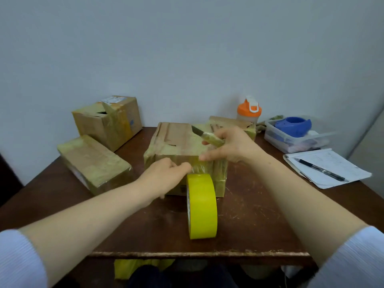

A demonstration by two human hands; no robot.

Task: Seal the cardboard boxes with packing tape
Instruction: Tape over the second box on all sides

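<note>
Centre frame, left hand (168, 171) pinches tape (202, 206) taut on box (178, 140); right hand (230, 145) grips knife (207, 136) (best cut close, clear of fingers).

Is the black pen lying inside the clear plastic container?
No, the pen lies on the notepad, outside the plastic container behind it.

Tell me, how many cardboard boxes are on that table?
4: the back-left box, the flat box at the left, the centre box, and a partly hidden box behind the right hand.
</note>
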